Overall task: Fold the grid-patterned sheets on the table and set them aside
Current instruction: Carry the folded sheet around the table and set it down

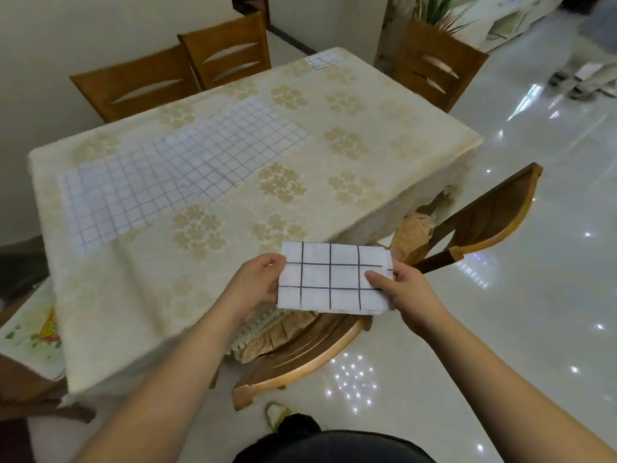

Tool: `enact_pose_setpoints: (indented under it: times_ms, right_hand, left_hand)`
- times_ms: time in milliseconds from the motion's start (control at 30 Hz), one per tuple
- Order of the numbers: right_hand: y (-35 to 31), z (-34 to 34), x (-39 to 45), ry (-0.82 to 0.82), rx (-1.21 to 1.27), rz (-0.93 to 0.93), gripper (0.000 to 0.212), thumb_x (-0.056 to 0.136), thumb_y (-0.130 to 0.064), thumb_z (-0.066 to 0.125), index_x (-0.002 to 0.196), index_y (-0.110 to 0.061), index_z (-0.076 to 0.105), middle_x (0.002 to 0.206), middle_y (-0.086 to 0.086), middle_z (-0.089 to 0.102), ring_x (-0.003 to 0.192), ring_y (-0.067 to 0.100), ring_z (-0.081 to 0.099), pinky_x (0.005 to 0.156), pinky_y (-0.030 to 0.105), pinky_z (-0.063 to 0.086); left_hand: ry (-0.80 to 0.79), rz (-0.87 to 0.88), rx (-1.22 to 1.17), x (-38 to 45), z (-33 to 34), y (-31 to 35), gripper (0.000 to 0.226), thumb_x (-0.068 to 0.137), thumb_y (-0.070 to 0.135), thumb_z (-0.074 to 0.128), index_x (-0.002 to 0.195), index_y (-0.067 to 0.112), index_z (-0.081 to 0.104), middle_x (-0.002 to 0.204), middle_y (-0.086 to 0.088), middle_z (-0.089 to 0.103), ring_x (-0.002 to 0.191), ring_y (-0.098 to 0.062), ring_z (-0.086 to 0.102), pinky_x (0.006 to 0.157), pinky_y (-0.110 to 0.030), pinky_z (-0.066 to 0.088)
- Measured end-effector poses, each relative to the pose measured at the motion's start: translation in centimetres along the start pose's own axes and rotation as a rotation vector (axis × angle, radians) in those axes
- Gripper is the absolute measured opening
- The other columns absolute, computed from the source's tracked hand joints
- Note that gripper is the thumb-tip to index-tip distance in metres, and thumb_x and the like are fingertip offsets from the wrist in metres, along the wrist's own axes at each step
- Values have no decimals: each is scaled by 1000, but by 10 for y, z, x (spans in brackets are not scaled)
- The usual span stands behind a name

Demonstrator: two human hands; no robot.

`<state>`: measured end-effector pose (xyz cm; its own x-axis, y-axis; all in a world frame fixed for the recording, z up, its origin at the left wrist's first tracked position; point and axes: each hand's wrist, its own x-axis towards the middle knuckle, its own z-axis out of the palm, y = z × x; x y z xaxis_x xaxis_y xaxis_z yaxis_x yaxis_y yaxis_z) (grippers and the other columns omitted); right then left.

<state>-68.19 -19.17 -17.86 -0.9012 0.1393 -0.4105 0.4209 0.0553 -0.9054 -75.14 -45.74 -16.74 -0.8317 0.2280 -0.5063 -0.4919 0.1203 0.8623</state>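
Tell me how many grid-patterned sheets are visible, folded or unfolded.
4: one folded sheet held in both hands, two unfolded sheets overlapping on the table, left and centre, and one folded sheet at the far corner. More may lie underneath.

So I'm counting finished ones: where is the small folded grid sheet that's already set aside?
In the head view, the small folded grid sheet lies at the table's far right corner, near the wooden chair and the potted plant.

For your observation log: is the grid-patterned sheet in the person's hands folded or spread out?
Folded. The held sheet is a small rectangle with layered edges along its bottom, gripped by the left hand and right hand.
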Motion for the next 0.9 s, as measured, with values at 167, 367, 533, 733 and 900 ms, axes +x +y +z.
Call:
enact_pose_setpoints:
  times_ms: [167,367,533,733,900]
  right_hand:
    - [20,-66,-41,65,137,-24,33,90,-24,66,122,-15,63,108,5,73,98,23,71,85,44,58]
    - [52,-152,-90,224,200,-22,26,92,-27,64,111,-11,68,97,8,76,91,26,72,83,45,58]
    - [75,-211,-128,333,255,-1,16,89,-21,68,101,-10,72,93,10,76,90,29,72,81,45,59]
    - [98,-249,-162,366,375,16,22,89,-5,66,111,-8,68,98,9,76,88,23,73,67,29,57]
    - [109,-266,-167,417,428,27,24,88,-4,66,111,-10,67,99,9,76,90,24,73,71,32,58]
  left_hand:
    - [-14,56,118,-15,76,3,15,98,17,54,97,6,65,95,-12,71,76,-21,70,58,-29,56]
    - [-126,99,229,-39,181,-6,12,98,16,55,92,10,64,78,-1,73,67,-13,67,57,-26,55]
    - [-191,69,300,-51,251,-14,19,99,17,52,88,11,66,65,3,69,57,-8,66,49,-19,49]
    - [-267,17,366,-50,298,-22,26,100,30,51,97,12,69,78,-7,72,67,-21,68,58,-32,53]
    - [-346,54,456,-36,326,-21,23,101,34,46,106,22,65,86,-9,71,73,-25,69,58,-34,56]
